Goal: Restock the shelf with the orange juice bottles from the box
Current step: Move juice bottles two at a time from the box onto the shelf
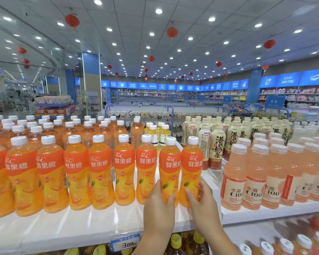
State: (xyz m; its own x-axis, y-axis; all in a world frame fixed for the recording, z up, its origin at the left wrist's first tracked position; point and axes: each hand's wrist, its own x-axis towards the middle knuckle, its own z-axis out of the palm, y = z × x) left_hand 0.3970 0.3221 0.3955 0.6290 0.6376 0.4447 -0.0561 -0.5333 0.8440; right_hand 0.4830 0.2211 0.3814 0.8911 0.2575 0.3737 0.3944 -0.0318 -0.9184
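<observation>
On the near edge of the white shelf (66,230), smooth and glossy, a front row of orange juice bottles (75,173) stands upright, long axes vertical, white ribbed caps up, orange labels facing the aisle; more of them crowd behind, far back, their lower halves hidden by the front row. The plastic is clear and waisted, the juice bright through it. At the right end of that row, the left hand (159,208) curls round the lower body of one bottle (170,172), fingers wrapped on its left side and thumb across the front; the right hand (203,201) clasps the last bottle (191,172) just beside it, fingers on its right flank, thumb on the front; both bottles stand vertical, their bases hidden behind the hands, so whether they rest on the shelf I cannot tell. To the right, pale pink drink bottles (254,175) fill the neighbouring section; behind, cream milk tea bottles (217,144) and a few yellow-green ones (155,133). A blue price tag (125,240) hangs at the shelf lip, its print blurred; yellow-capped bottles (177,242) below are cut off by the frame.
</observation>
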